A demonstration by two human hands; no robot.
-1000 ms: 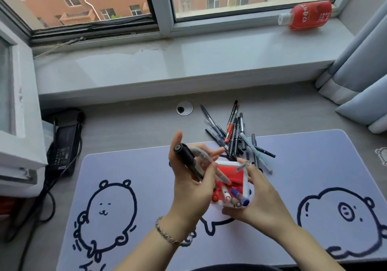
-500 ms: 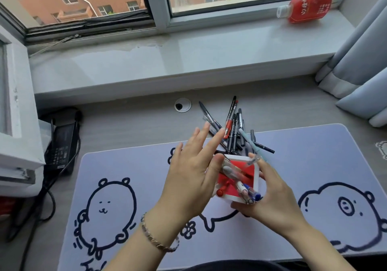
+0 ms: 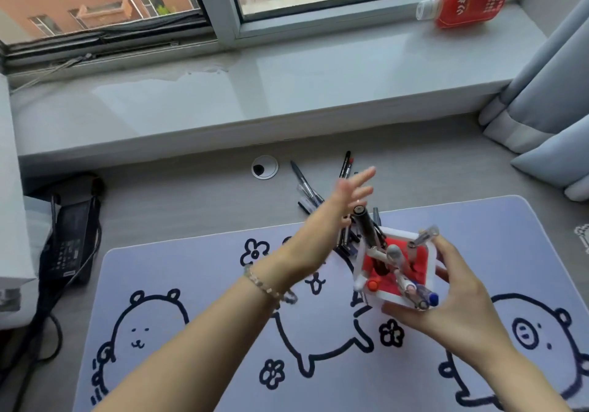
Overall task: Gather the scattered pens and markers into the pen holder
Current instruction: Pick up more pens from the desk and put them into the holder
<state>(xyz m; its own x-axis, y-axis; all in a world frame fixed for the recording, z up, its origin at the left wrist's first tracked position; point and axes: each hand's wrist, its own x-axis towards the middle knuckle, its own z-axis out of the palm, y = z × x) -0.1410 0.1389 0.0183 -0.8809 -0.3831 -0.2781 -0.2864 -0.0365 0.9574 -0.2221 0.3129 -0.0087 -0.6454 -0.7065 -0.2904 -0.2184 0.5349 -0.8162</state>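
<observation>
One second earlier the left hand (image 3: 342,203) gripped a thick black marker (image 3: 366,228) and a clear pen just above the pen holder (image 3: 428,279). Half a second later its fingers had spread over the holder's rim, the pens slipping in. The black marker then stood tilted inside the holder, its cap poking out past the far left corner, and the left hand had let go and reached forward, fingers spread and blurred, over the loose pens (image 3: 310,193) on the desk. The right hand (image 3: 459,303) had meanwhile carried the holder a little rightward across the desk mat (image 3: 191,284).
</observation>
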